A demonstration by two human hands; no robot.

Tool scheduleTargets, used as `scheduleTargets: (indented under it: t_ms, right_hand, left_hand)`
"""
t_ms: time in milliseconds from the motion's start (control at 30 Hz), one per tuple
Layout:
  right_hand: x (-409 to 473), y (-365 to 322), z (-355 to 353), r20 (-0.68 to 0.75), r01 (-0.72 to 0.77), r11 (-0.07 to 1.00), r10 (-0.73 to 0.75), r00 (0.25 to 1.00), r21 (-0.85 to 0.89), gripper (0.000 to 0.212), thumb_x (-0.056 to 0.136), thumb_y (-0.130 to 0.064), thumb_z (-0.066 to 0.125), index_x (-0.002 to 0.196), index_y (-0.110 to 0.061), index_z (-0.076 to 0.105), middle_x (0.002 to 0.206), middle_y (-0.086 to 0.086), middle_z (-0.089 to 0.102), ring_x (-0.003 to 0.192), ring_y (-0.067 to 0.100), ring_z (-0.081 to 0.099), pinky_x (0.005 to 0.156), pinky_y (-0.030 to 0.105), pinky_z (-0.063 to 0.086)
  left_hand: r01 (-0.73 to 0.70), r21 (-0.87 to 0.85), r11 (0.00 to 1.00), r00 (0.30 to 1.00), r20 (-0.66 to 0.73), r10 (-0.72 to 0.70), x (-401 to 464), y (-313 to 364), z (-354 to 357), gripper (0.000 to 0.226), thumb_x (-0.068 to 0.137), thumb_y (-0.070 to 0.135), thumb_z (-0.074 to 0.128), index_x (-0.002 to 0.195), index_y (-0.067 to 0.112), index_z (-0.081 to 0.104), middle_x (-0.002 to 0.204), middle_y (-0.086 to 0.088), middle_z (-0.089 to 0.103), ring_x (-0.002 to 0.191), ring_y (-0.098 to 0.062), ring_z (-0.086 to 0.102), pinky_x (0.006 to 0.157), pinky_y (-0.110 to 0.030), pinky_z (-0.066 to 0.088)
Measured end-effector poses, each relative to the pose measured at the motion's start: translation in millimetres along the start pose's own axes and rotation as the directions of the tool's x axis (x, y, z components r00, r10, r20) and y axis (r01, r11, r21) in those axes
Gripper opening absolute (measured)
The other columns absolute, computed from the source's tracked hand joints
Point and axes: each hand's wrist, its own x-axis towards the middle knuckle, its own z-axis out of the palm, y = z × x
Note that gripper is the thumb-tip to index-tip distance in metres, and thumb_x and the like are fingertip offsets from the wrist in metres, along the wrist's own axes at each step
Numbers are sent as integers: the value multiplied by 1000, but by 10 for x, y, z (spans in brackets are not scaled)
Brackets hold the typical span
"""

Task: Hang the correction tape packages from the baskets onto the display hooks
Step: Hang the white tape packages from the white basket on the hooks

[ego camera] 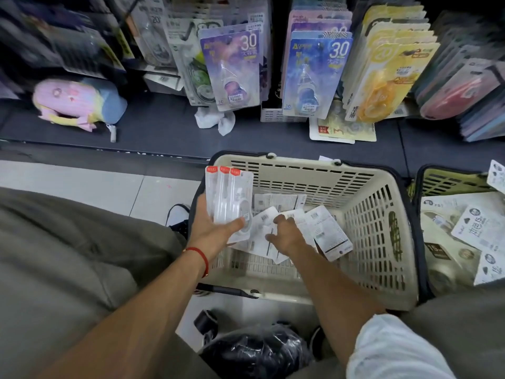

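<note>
Left hand (pixel 216 228) grips three fanned packages (pixel 229 198) above the basket (pixel 382 214); right hand (pixel 284 232), fingers spread, reaches loose ones beneath it. Risk: the fan slips while attention is divided.

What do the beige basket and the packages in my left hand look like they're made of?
The beige slotted basket looks like matte moulded plastic, judging by its rows of even vent slots. The red-topped white packages gripped by the left hand appear to be card backing under clear glossy plastic blisters, though blur leaves that uncertain.
</note>
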Motion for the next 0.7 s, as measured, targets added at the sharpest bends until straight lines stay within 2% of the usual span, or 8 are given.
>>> scheduleTargets:
  t_ms: [67, 133, 233, 333, 467, 533, 633, 700]
  right_hand:
    - [41, -62, 48, -27, -55, 994, 58, 998, 99, 44, 101, -23, 69, 141, -12, 56, 141, 15, 57, 123, 35, 63, 96, 38, 54]
    - [61, -107, -14, 58, -121, 946, 108, 992, 301, 35, 99, -23, 70, 131, -9, 65, 129, 14, 68, 112, 32, 70, 85, 35, 59]
    - [-13, -141, -253, 153, -183, 761, 111, 982, 622, 9, 95, -11, 69, 105, -10, 67, 108, 16, 74, 82, 24, 75, 74, 37, 65]
    - [-157, -96, -592, 83, -98, 667, 54, 995, 739, 30, 93, 4, 62, 117, -14, 65, 98, 10, 69, 68, 20, 63, 56, 28, 54]
    - [-423, 78, -1061, 30, -38, 618, 23, 999, 785, 14, 94, 3, 68, 106, 7, 76, 93, 15, 72, 70, 18, 66, 66, 26, 56]
    - [-574, 152, -1298, 22, -18, 560, 0, 1000, 828, 19, 96, -1, 69, 106, 15, 72, 97, 20, 73, 77, 21, 70, 74, 27, 58]
    - [-883, 142, -1616, 12, 67, 540, -142, 990, 839, 20, 92, -9, 72, 99, 10, 73, 106, 23, 76, 98, 31, 75, 91, 36, 60]
    - [-1067, 63, -1788, -36, 154, 610, -201, 979, 777, 20, 84, -16, 77, 89, 3, 78, 96, 22, 78, 85, 28, 76, 80, 31, 63]
  left_hand:
    - [-32, 24, 999, 999, 34, 31, -11, -19, -23, 90, 72, 16, 96, 142, 39, 44, 124, 17, 62, 113, -4, 61, 87, -29, 58]
    - [-70, 59, 996, 996, 65, 66, -13, -18, -18, 92, 73, 16, 96, 144, 41, 43, 128, 20, 60, 114, 0, 59, 90, -26, 54]
    - [-131, 97, 987, 989, 82, 123, -19, 6, 41, 83, 73, 9, 94, 128, 51, 48, 118, 25, 63, 103, 10, 64, 77, -11, 55]
    - [-177, 122, 977, 982, 85, 167, -43, -2, 133, 83, 75, 1, 91, 132, 44, 48, 109, 27, 66, 96, 18, 64, 67, -3, 52]
    - [-208, 113, 972, 976, 93, 198, -70, 58, 236, 85, 76, 9, 92, 139, 42, 46, 119, 18, 68, 103, -2, 69, 75, -18, 55]
    - [-225, 80, 971, 969, 125, 214, -69, 137, 291, 84, 77, 8, 91, 138, 43, 45, 124, 14, 66, 109, -3, 66, 77, -15, 55]
    - [-251, 34, 967, 960, 138, 245, -87, 280, 364, 80, 76, 5, 92, 135, 37, 47, 120, 17, 66, 107, 0, 66, 77, -11, 55]
    - [-252, -6, 968, 957, 144, 250, -107, 358, 398, 77, 75, 7, 94, 133, 33, 51, 107, 24, 69, 98, 8, 67, 72, -9, 55]
